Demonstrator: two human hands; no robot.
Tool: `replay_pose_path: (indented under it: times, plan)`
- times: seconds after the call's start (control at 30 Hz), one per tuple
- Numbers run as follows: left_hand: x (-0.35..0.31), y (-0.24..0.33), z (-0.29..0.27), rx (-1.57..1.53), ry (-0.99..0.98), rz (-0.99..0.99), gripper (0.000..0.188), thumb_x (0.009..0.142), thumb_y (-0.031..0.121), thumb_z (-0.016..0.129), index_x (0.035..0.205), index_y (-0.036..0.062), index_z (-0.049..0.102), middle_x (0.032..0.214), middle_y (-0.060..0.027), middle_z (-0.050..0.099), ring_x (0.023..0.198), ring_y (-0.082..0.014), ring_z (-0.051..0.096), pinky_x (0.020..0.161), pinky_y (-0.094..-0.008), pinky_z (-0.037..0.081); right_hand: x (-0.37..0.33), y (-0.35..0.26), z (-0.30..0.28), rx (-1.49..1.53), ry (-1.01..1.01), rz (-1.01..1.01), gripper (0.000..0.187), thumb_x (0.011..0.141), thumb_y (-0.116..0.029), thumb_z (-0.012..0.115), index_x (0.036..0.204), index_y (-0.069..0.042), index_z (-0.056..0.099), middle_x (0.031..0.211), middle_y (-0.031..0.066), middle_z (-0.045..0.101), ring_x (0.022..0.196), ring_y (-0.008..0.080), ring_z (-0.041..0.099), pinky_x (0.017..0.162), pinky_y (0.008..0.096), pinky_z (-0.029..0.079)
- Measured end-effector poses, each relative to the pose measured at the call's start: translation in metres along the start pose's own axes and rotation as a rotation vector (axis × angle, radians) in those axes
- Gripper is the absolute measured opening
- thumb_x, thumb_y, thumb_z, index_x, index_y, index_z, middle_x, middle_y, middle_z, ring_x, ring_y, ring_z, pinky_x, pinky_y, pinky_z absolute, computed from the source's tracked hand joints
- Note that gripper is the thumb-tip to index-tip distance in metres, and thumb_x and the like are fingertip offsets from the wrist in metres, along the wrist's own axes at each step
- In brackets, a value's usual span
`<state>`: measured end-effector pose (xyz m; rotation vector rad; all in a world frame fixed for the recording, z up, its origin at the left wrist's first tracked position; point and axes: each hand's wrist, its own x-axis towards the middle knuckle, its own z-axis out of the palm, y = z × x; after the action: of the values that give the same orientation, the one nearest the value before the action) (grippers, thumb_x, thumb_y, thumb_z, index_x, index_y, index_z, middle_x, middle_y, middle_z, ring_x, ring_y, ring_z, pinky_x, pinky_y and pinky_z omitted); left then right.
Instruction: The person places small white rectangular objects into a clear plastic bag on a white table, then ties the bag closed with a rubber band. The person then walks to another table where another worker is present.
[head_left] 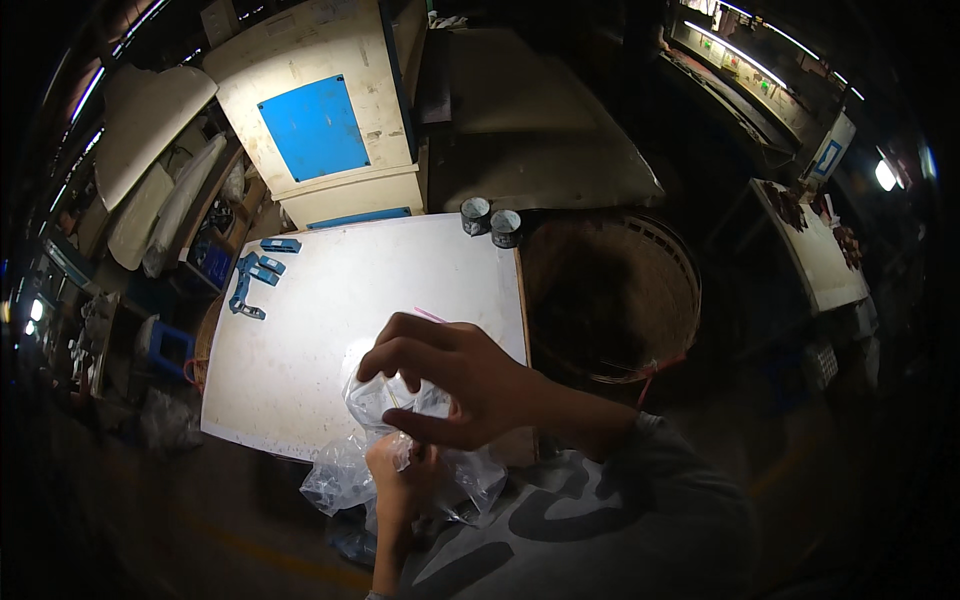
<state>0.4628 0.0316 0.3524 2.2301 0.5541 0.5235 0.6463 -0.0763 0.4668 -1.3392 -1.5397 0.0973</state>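
A clear plastic bag (340, 472) bunches up at the near edge of the white table, its upper part puffed out under my right hand. My left hand (398, 482) is closed round the gathered plastic. Just above it, my right hand (455, 380) reaches in from the right, thumb and fingers curved and apart, with nothing visible between them. A thin yellowish strand shows against the plastic near the right thumb; I cannot make out what it is. What lies inside the bag is hidden.
Several blue pieces (262, 268) lie at the far left of the white table (290, 370). Two small dark tins (490, 221) stand at its far right corner. A thin pink strip (430, 314) lies beyond my right hand. Right of the table is a round woven basket (660, 300).
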Motion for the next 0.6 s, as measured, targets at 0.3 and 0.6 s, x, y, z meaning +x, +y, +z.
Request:
replay_pose_path:
  times: [0.3, 0.6]
  plan:
    - [0.009, -0.034, -0.027, -0.508, -0.134, -0.076, 0.045, 0.107, 0.014, 0.065, 0.067, 0.0005, 0.05, 0.06, 0.0038, 0.046, 0.056, -0.0048, 0.036, 0.051, -0.0302, 0.028, -0.104, 0.061, 0.086, -0.17, -0.092, 0.105, 0.032, 0.099, -0.017, 0.068, 0.129, -0.006, 0.063, 0.134, 0.0162, 0.063, 0.132, 0.0363, 0.056, 0.117, 0.0527, 0.036]
    - [0.008, -0.027, -0.042, -0.256, -0.08, -0.009, 0.042, 0.106, 0.014, 0.065, 0.069, -0.0047, 0.058, 0.055, -0.0059, 0.045, 0.051, -0.0098, 0.04, 0.05, -0.0325, 0.03, -0.084, 0.048, 0.075, 0.147, -0.206, 0.231, 0.03, 0.101, -0.028, 0.069, 0.12, -0.007, 0.058, 0.084, 0.0115, 0.066, 0.082, 0.0317, 0.064, 0.089, 0.0386, 0.041]
